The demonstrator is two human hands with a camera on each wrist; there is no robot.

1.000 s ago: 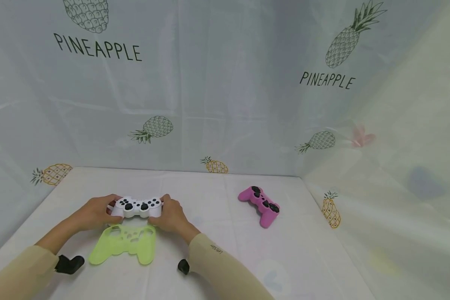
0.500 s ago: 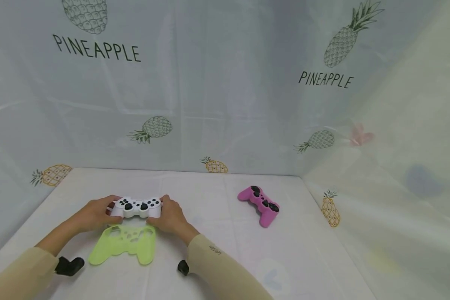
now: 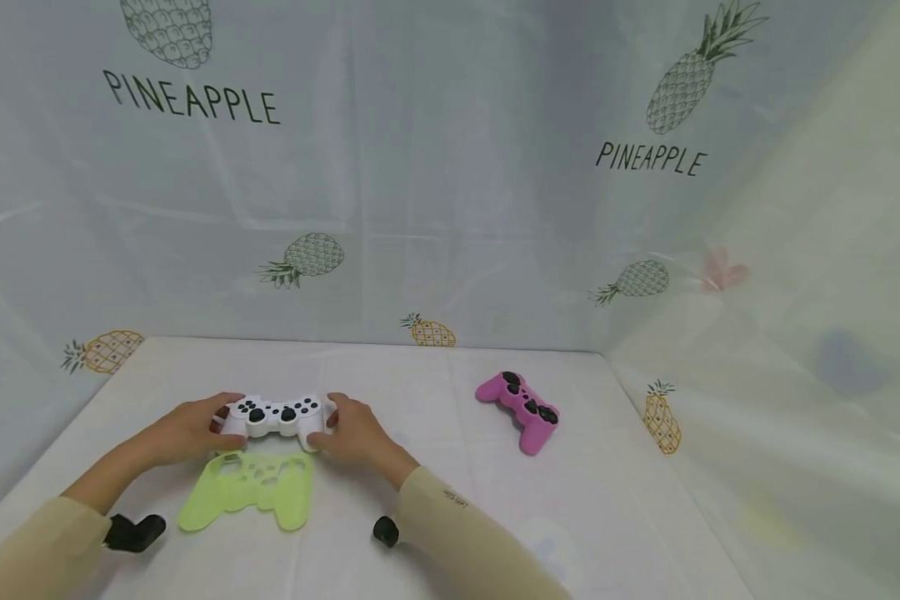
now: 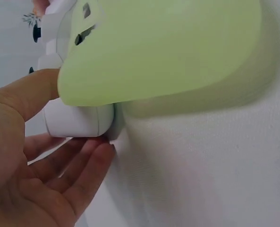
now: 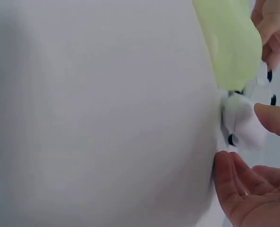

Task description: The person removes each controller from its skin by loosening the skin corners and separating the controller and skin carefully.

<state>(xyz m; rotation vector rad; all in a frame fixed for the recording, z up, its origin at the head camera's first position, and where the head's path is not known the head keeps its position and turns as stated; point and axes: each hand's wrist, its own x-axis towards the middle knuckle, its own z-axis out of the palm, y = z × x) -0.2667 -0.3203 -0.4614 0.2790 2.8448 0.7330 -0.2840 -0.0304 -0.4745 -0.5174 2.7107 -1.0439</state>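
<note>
A white game controller (image 3: 273, 419) with black sticks and buttons lies on the white cloth, behind a flat lime-green silicone controller cover (image 3: 251, 487). My left hand (image 3: 191, 429) holds the controller's left grip, thumb on the near side and fingers round the outer side; in the left wrist view the green cover (image 4: 163, 52) partly hides the thumb. At the right grip my right hand (image 3: 356, 433) is spread loosely, the thumb tip close to the grip. In the right wrist view its fingers stand apart from the controller (image 5: 246, 120); whether the thumb touches is unclear.
A pink game controller (image 3: 521, 408) lies at an angle to the right on the cloth-covered table (image 3: 435, 500). Behind the table hangs a pineapple-print curtain (image 3: 450, 183), with another sheet (image 3: 817, 375) along the right side.
My right hand has loosened from the controller's right grip and shifted a little to the right, uncovering that grip. The left hand, the cover and the pink controller stay in place.
</note>
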